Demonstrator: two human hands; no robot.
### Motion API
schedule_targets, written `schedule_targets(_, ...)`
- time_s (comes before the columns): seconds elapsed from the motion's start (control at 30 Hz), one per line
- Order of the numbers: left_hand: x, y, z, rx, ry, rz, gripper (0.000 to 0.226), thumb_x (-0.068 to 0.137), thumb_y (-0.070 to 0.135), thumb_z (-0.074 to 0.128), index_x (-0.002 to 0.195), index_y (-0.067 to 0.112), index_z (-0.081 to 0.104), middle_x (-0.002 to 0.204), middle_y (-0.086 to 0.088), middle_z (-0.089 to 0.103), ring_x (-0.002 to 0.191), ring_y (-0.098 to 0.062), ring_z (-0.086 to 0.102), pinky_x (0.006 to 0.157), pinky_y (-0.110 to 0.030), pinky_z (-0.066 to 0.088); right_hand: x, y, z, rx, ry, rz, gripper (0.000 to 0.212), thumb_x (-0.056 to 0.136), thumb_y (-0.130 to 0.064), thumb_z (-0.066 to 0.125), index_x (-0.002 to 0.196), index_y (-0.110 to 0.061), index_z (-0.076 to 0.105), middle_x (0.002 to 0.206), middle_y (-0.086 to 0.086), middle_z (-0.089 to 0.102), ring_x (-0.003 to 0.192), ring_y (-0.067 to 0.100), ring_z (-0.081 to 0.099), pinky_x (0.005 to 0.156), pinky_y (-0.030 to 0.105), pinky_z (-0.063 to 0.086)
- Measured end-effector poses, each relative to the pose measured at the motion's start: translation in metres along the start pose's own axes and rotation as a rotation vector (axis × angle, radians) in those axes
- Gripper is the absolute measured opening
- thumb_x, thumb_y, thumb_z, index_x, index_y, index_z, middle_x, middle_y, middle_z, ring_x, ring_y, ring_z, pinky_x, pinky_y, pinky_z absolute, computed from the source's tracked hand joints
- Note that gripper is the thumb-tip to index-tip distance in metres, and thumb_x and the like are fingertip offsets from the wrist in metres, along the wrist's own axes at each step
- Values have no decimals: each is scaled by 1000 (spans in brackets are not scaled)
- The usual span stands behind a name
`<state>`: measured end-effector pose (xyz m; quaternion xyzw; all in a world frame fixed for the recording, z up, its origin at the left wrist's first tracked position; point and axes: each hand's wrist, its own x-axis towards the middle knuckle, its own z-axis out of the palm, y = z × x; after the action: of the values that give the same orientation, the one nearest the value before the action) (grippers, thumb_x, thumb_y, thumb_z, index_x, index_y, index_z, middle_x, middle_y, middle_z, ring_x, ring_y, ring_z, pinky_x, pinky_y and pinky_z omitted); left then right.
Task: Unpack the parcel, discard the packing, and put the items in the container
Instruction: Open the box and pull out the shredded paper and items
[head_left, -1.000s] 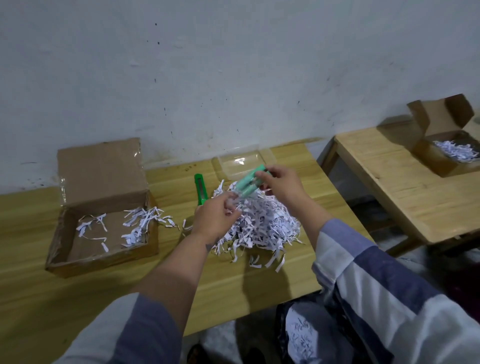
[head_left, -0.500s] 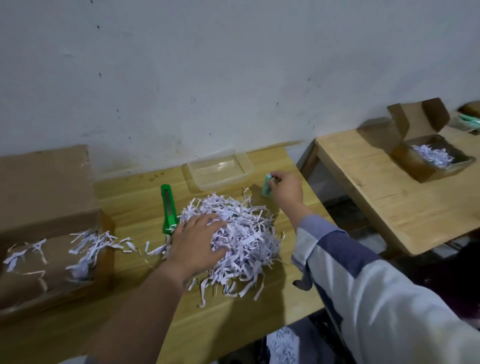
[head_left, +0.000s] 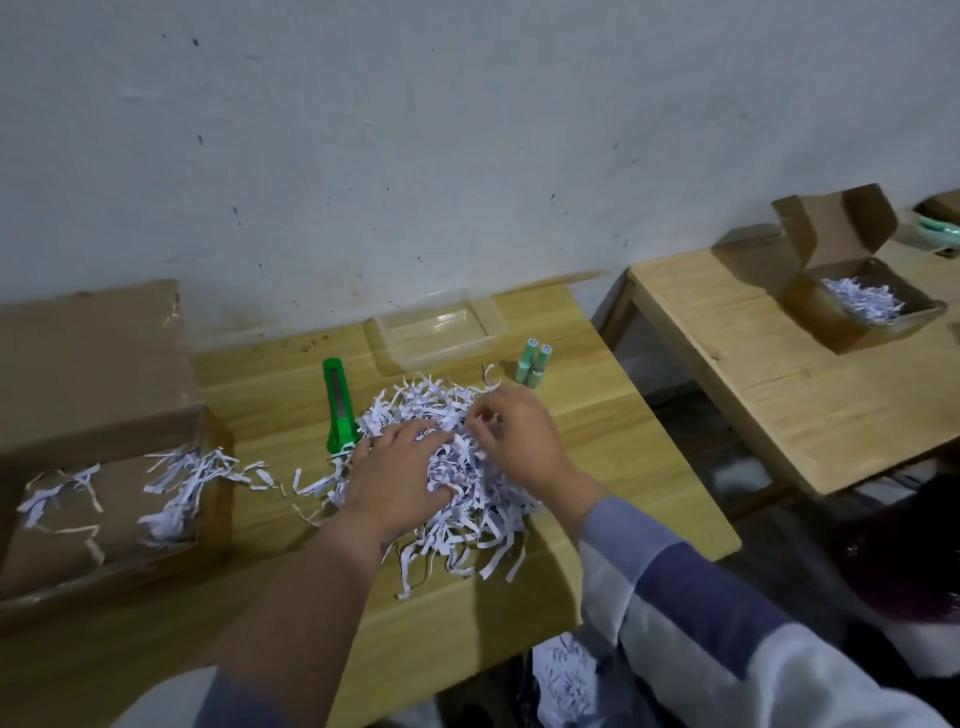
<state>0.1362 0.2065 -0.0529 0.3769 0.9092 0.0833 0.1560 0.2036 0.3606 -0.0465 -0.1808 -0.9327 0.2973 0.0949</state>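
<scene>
- My left hand (head_left: 402, 470) lies flat on the near left side of the shredded paper pile (head_left: 457, 462), fingers straight and spread, pressing into the strips.
- My right hand (head_left: 519, 436) sits on the far right side of the pile, fingers curled, the tips pinching at strips.
- The pile lies in the middle of the bench (head_left: 597, 415), loose strips spilling toward its near edge.
- Two green tubes (head_left: 532, 362) stand together just beyond the pile, near the bench's right edge, outside the container.
- The clear plastic container (head_left: 441, 332) sits at the far edge by the wall, left of the tubes.
- A green box cutter (head_left: 338, 408) lies just left of the pile.
- The opened cardboard box (head_left: 104, 467) occupies the bench's left end, a few strips inside.
</scene>
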Motion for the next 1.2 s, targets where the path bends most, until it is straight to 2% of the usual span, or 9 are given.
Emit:
schedule_targets(0.2, -17, -14, 5, 29, 5, -11, 62, 81, 41, 64, 137, 40, 37, 152, 13, 26, 141, -17, 20, 112, -44, 20, -31, 12, 11, -214, -83, -127, 17, 84, -29, 61, 99, -21, 65, 112, 4, 53, 103, 25, 49, 82, 38, 47)
schedule_targets(0.37, -40, -30, 10, 47, 52, -28, 54, 80, 42, 64, 130, 39, 44, 150, 14, 29, 140, -16, 22, 113, -40, 19, -41, 26, -3, -224, -154, -9, 22, 84, -35, 51, 95, -21, 65, 113, 0, 52, 100, 21, 52, 85, 36, 47)
schedule_targets(0.47, -43, -31, 10, 31, 53, -27, 52, 78, 43, 64, 127, 39, 46, 149, 13, 30, 140, -16, 22, 113, -42, 18, -37, 19, -7, -287, -32, 43, 37, 91, -44, 39, 92, -22, 67, 107, -3, 56, 102, 17, 46, 86, 35, 35)
schedule_targets(0.53, -43, -29, 11, 27, 48, -31, 53, 78, 44, 63, 127, 38, 46, 149, 13, 30, 141, -16, 21, 113, -42, 17, -28, 7, -6, -294, 45, 21, 32, 93, -44, 42, 95, -24, 67, 106, -5, 61, 103, 17, 47, 88, 36, 34)
schedule_targets(0.63, -43, -26, 15, 42, 55, -40, 54, 79, 45, 62, 129, 38, 44, 150, 13, 29, 141, -16, 20, 113, -43, 18, -12, -11, -1, -284, -145, -20, 18, 90, -30, 51, 103, -27, 64, 112, -4, 62, 109, 22, 50, 96, 40, 35)
schedule_targets(0.77, -46, -25, 18, 53, 64, -37, 55, 80, 46, 61, 132, 38, 42, 150, 12, 28, 140, -16, 21, 112, -44, 19, 1, -19, 5, -343, -365, 127, 48, 78, -26, 63, 122, -27, 44, 127, 5, 51, 120, 31, 44, 105, 49, 31)
schedule_targets(0.93, -45, -27, 17, 32, 29, -50, 57, 82, 45, 61, 135, 38, 40, 152, 12, 25, 141, -18, 19, 113, -46, 17, 4, -11, 1, -257, -378, 262, 66, 70, -24, 73, 127, -25, 41, 128, 6, 47, 116, 30, 50, 103, 51, 37)
schedule_targets(1.03, -45, -26, 16, 38, 3, -59, 59, 83, 46, 60, 137, 37, 38, 153, 12, 24, 141, -19, 18, 113, -46, 18, 1, -11, -5, -247, -382, 307, 64, 71, -27, 73, 128, -17, 45, 127, 6, 48, 113, 27, 52, 102, 44, 37)
schedule_targets(1.2, -43, -22, 12, 23, -32, -79, 57, 84, 46, 58, 136, 38, 38, 152, 11, 24, 141, -19, 18, 113, -46, 18, -2, -11, -23, 85, -384, 450, 66, 70, -30, 75, 126, -15, 44, 126, 6, 35, 101, 26, 52, 94, 39, 52)
